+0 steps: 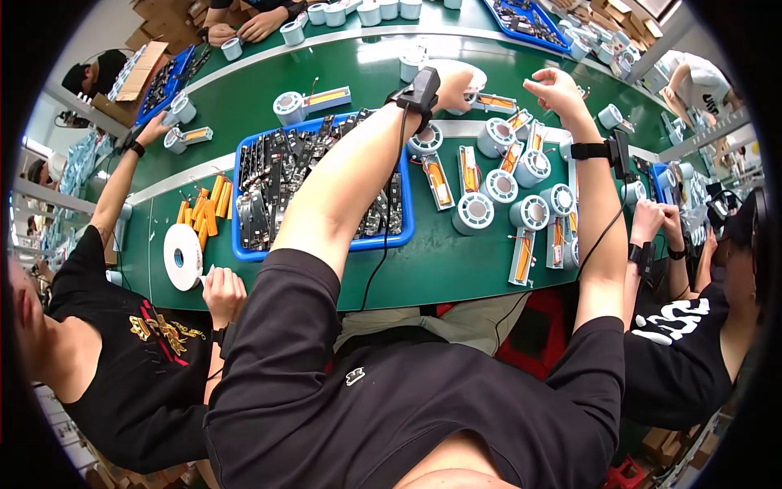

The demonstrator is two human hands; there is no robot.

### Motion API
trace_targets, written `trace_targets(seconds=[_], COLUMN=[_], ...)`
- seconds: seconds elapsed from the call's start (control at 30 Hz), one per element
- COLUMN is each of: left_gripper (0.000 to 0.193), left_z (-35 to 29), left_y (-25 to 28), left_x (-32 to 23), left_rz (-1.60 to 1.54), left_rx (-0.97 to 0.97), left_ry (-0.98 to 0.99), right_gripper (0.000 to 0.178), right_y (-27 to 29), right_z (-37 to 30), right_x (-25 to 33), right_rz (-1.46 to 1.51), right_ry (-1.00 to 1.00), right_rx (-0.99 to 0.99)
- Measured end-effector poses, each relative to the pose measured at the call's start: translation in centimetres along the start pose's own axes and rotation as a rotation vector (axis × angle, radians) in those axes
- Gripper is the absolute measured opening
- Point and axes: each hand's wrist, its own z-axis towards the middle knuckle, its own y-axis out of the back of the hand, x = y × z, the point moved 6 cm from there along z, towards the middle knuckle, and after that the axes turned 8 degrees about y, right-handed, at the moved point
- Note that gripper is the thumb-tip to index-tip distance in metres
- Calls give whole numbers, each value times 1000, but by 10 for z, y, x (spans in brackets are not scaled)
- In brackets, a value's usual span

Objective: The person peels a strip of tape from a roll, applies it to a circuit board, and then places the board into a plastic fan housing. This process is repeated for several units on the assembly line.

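Note:
At the far middle of the green table, my left hand [453, 86] is closed at the edge of a white roll of tape [476, 79]; its fingertips are partly hidden. My right hand [557, 91] is raised to the right of it, thumb and forefinger pressed together, and whatever they pinch is too small to make out. Below and between my arms lie several pale blue round housings [474, 213] with slotted ends. Attached rectangular handles [437, 181] hold orange battery cells. One more such housing [411, 63] stands just beyond my left hand.
Under my left forearm sits a blue tray [244, 249] full of black circuit boards. Left of it are orange cells [208, 213] and another white tape roll [182, 257] beside a co-worker's hand [222, 295]. Co-workers sit close on both sides; another person's hands [244, 31] are across the table.

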Motion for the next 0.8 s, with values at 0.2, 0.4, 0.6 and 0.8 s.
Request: trace_targets(seconds=[0.2,0.4,0.6,0.8], left_gripper=[51,50,59,59], left_z=[-35,-68,-71,-61], left_y=[50,52,45,34], left_x=[-18,12,18,12], left_rz=[58,154,57,22], left_rx=[-5,22,-21,-29], left_ry=[142,174,239,266], right_gripper=[21,19,15,14], right_y=[-14,-83,-114,-112], right_z=[20,33,42,49], right_x=[-1,18,10,1], right_rz=[27,-32,-177,-305], right_ry=[96,176,57,-57], right_rx=[116,360,471,548])
